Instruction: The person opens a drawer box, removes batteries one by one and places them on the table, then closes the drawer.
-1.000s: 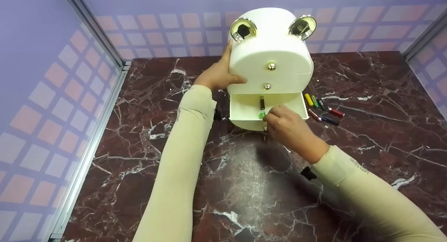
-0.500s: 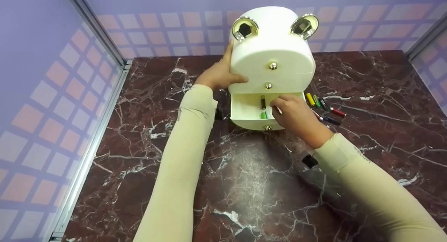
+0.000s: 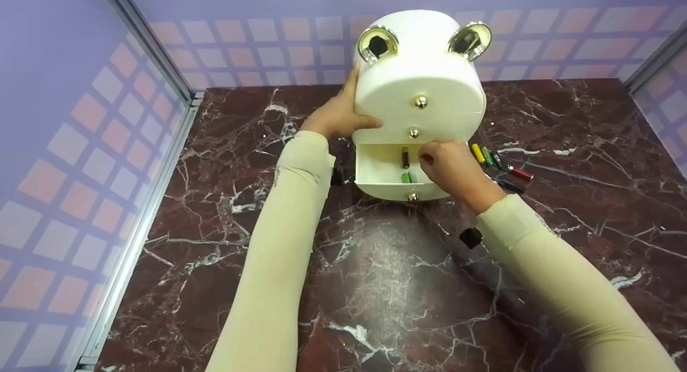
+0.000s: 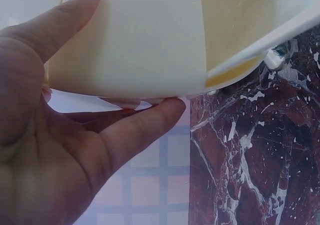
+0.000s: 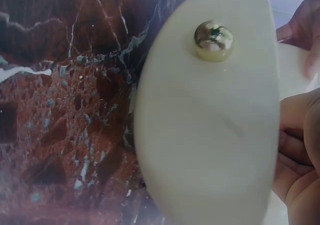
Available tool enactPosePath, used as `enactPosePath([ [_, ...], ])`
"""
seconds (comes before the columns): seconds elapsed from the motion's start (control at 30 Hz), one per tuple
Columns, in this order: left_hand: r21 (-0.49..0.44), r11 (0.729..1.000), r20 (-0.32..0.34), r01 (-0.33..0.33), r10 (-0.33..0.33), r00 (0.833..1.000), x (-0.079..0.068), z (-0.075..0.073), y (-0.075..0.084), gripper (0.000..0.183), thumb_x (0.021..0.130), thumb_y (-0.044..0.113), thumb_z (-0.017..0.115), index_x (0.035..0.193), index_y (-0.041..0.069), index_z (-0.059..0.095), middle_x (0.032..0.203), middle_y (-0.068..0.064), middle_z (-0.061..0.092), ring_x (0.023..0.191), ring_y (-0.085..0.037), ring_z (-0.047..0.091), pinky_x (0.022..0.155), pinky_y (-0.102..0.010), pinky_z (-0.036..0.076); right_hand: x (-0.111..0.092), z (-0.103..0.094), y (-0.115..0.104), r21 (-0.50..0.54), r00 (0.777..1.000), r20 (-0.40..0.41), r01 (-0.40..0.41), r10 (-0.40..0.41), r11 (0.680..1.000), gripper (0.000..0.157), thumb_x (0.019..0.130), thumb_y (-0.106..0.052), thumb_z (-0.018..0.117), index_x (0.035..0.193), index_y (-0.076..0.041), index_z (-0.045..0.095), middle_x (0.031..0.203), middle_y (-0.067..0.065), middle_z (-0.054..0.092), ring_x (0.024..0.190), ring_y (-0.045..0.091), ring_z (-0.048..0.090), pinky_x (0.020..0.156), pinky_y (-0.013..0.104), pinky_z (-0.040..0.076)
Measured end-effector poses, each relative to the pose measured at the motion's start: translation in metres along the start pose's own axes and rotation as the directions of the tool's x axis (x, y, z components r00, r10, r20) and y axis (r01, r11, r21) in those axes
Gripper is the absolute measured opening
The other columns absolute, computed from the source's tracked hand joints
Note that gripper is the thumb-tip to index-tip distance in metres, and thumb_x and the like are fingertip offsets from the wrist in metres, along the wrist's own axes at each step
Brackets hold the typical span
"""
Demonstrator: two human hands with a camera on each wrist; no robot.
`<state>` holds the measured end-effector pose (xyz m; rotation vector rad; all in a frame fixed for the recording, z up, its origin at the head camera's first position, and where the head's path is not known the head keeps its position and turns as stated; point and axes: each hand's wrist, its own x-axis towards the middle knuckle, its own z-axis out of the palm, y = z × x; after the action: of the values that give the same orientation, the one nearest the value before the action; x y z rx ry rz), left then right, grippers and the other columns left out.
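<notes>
A white rounded drawer cabinet (image 3: 418, 87) with two gold-rimmed ears stands at the back; its bottom drawer (image 3: 370, 168) is pulled out. My left hand (image 3: 337, 115) holds the cabinet's left side, thumb on the front face and fingers along the side wall, as the left wrist view also shows. Inside the drawer lie a dark small cylinder (image 3: 405, 158), a green one (image 3: 405, 177) and a grey-green one (image 3: 413, 177). Over the drawer's right part is my right hand (image 3: 451, 165), fingers curled; whether they hold anything is hidden. The right wrist view shows the drawer front (image 5: 210, 120) before the curled fingers.
Right of the drawer, several battery-sized cylinders lie on the dark marbled table (image 3: 354, 286): yellow (image 3: 477, 154), green (image 3: 487, 155), dark (image 3: 498, 160), red (image 3: 520, 172) and blue (image 3: 511, 186). A tiled wall (image 3: 268, 44) stands close behind the cabinet.
My right hand has moved right and back from the green cylinder, uncovering it and the grey-green cylinder beside it in the drawer. The left hand keeps its place on the cabinet.
</notes>
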<state>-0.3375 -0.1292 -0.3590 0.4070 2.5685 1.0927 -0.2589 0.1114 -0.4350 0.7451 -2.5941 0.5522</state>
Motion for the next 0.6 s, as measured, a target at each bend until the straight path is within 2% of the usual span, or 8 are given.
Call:
enactPosePath([
  [0.23,-0.001,1.000,0.000,-0.004,0.004,1.000,-0.001,0.000,0.000,0.131,0.077,0.036,0.081,0.149,0.036,-0.028,0.159,-0.015,0.026,0.132,-0.027,0.049,0.112,-0.038,0.040,0.007,0.004,0.003,0.023,0.994,0.099,-0.052,0.050,0.998,0.010,0.081,-0.003,0.063,0.076,-0.003,0.072,0.074,0.011,0.071,0.067,0.030,0.063,0.064,0.043,0.053],
  [0.4,0.011,1.000,0.004,0.006,-0.007,1.000,-0.002,0.000,0.001,0.131,0.077,0.037,0.081,0.148,0.037,-0.029,0.158,-0.015,0.029,0.130,-0.028,0.050,0.112,-0.039,0.040,0.012,0.008,0.005,0.028,0.969,0.220,-0.121,0.112,0.992,0.009,0.078,-0.007,0.066,0.081,-0.003,0.074,0.080,0.012,0.074,0.074,0.031,0.066,0.068,0.044,0.054],
  [0.53,0.008,1.000,0.009,0.015,-0.015,1.000,-0.002,0.000,0.000,0.131,0.077,0.037,0.081,0.147,0.038,-0.030,0.158,-0.015,0.028,0.131,-0.028,0.050,0.112,-0.038,0.040,0.016,0.011,0.006,0.019,0.946,0.298,-0.144,0.131,0.989,0.007,0.075,-0.008,0.069,0.071,-0.005,0.073,0.072,0.009,0.072,0.065,0.027,0.062,0.061,0.040,0.051],
  [0.6,0.002,1.000,0.008,0.016,-0.016,1.000,-0.001,0.000,0.000,0.131,0.077,0.037,0.081,0.147,0.038,-0.030,0.158,-0.015,0.028,0.131,-0.028,0.050,0.112,-0.038,0.040,0.019,0.012,0.006,-0.001,0.936,0.327,-0.138,0.131,0.990,0.011,0.072,-0.009,0.070,0.062,-0.007,0.071,0.064,0.006,0.069,0.059,0.025,0.057,0.058,0.038,0.047],
])
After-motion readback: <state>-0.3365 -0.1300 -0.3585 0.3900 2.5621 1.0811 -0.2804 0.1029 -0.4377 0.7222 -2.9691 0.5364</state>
